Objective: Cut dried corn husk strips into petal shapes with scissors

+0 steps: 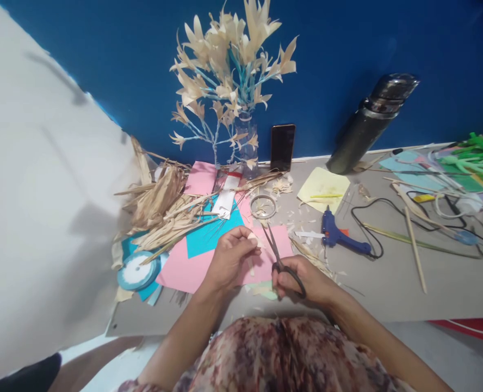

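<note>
My left hand (pixel 234 256) is closed in a pinch on a small pale piece of husk (pixel 252 236), mostly covered by the fingers. In my right hand (pixel 301 276) are dark-handled scissors (pixel 277 255), the blades slightly apart and pointing away from me, just right of the left fingers. Beneath both hands lies pink paper (pixel 184 267), partly covered by blue paper (pixel 203 239). A roll of clear tape (pixel 262 207) sits just beyond the scissor tips. Husk scraps are scattered around it.
Dried husks (pixel 163 212) and a blue ribbon spool (pixel 138 270) lie at left. Husk flowers (pixel 225 76) stand in a clear bottle (pixel 246 144) near a phone (pixel 283 148). To the right are a blue glue gun (pixel 339 234), its cord, a leaning flask (pixel 372 125) and sticks (pixel 415 249).
</note>
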{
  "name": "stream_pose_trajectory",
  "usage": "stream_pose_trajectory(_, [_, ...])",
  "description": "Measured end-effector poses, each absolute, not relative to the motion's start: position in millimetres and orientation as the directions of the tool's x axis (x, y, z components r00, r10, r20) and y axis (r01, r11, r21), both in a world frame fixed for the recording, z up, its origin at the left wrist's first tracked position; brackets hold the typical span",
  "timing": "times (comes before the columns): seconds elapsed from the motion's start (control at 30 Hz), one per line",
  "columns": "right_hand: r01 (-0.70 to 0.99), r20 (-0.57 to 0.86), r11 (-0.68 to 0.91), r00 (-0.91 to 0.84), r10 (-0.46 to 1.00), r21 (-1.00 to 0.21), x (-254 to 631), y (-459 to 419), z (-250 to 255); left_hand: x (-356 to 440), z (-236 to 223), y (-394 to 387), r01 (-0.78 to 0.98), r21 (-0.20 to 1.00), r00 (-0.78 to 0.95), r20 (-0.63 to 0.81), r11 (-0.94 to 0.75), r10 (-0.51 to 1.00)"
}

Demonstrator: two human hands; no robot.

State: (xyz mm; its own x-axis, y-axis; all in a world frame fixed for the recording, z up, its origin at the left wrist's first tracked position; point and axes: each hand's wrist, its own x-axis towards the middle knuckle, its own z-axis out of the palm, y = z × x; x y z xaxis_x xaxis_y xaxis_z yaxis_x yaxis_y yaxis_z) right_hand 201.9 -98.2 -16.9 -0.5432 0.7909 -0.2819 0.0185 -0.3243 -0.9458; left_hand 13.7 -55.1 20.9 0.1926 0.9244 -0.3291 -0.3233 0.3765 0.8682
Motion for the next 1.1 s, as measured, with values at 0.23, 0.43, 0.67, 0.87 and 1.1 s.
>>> stream_pose_trajectory(0.23, [0.042, -0.304, -0.342, -0.568, 0.765, -0.939, 197, -97, -20, 16, 20, -56, -0.281, 0.906, 0.215, -0.262, 0.316, 0.941])
stream_pose_trajectory(0.43, [0.061, -0.304, -0.341, -0.615, 0.727, -0.938, 201, -96, -21, 13, 22, -58, -0.150, 0.973, 0.160, -0.151, 0.175, 0.976])
stream_pose_trajectory(0.67, [0.073, -0.334, -0.363, -0.590, 0.735, -0.929, 201, -98, -22, 16, 30, -60, -0.028, 0.995, 0.166, -0.090, 0.095, 0.982])
stream_pose_trajectory(0.87, [0.081, -0.346, -0.367, -0.566, 0.748, -0.927, 198, -99, -21, 14, 27, -59, 0.032, 0.997, 0.180, -0.080, 0.076, 0.980])
stream_pose_trajectory(1.1, [0.057, -0.350, -0.371, -0.488, 0.800, -0.927, 194, -101, -22, 17, 21, -64, -0.126, 0.972, 0.161, -0.179, 0.200, 0.971])
